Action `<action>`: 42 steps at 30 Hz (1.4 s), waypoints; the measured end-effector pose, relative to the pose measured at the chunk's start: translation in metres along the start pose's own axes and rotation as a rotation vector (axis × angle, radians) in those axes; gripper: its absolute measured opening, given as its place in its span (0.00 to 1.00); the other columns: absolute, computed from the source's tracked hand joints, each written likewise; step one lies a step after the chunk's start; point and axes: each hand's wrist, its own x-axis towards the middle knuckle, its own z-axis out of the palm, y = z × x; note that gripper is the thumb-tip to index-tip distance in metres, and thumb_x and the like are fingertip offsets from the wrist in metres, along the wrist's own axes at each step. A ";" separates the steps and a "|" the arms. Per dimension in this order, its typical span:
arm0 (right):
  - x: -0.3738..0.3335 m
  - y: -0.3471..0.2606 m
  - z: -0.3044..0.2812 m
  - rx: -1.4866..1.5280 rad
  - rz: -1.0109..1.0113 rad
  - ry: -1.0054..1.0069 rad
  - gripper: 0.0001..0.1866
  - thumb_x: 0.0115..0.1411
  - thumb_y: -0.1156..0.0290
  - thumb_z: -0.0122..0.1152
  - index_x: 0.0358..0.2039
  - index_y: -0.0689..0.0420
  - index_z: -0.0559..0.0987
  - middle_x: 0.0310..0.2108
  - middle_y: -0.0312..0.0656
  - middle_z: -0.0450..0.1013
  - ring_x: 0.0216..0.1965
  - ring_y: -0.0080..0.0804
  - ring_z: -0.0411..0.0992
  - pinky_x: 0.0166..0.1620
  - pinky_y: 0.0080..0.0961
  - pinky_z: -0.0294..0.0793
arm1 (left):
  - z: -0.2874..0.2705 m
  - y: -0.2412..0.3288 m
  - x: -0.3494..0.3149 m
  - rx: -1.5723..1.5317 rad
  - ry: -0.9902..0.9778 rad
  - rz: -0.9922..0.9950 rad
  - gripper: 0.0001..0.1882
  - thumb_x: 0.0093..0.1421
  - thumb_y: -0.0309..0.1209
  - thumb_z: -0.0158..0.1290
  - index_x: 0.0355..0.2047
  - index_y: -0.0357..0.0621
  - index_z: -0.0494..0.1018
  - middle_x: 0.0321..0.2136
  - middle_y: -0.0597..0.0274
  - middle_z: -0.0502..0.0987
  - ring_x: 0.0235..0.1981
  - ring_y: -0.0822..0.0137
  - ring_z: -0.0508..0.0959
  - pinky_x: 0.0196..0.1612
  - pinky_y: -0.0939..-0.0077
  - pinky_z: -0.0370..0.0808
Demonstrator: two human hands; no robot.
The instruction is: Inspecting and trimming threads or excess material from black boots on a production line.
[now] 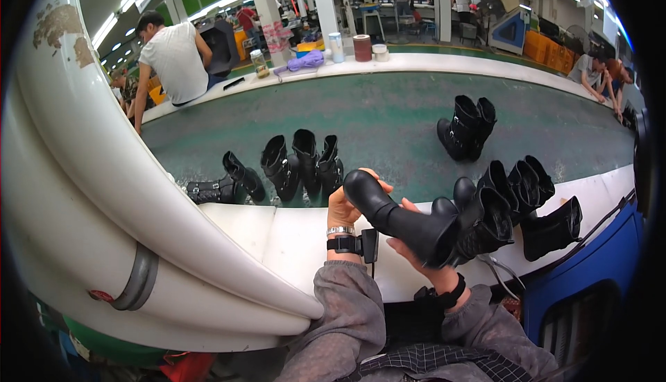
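Observation:
A black boot is held between my two hands above the white ledge, its rounded toe up to the left and its open shaft down to the right. My left hand grips it behind the toe, with fingertips showing past the far side. Around the shaft, my right hand is closed, a thumb and fingers showing on either side; part of that hand is hidden by the boot. Just right of the held boot, a quilted black boot stands close among several others on the ledge.
A green belt runs across, carrying buckled black boots at left and a pair farther right. A white curved machine housing rises at my left. A blue machine stands at right. People work along the far ledge.

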 end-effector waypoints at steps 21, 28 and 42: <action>-0.034 0.033 0.011 -0.247 -0.199 0.100 0.43 0.50 0.71 0.71 0.62 0.54 0.55 0.58 0.57 0.58 0.56 0.52 0.66 0.54 0.37 0.71 | 0.059 -0.005 0.014 0.484 0.071 -0.046 0.26 0.64 0.51 0.47 0.37 0.35 0.74 0.39 0.42 0.80 0.41 0.59 0.80 0.47 0.67 0.75; -0.046 0.031 0.009 -0.452 -0.238 0.228 0.44 0.49 0.73 0.70 0.61 0.52 0.53 0.59 0.60 0.55 0.51 0.54 0.69 0.47 0.35 0.78 | 0.070 -0.014 0.019 0.654 0.043 -0.136 0.32 0.66 0.55 0.44 0.36 0.32 0.79 0.37 0.46 0.81 0.41 0.58 0.80 0.48 0.67 0.75; -0.075 0.010 -0.041 -0.580 -0.071 0.219 0.37 0.51 0.74 0.66 0.62 0.55 0.62 0.63 0.57 0.53 0.60 0.56 0.62 0.57 0.41 0.68 | 0.111 -0.048 0.019 0.512 0.067 -0.275 0.25 0.46 0.29 0.67 0.44 0.39 0.69 0.43 0.56 0.77 0.46 0.68 0.76 0.52 0.73 0.71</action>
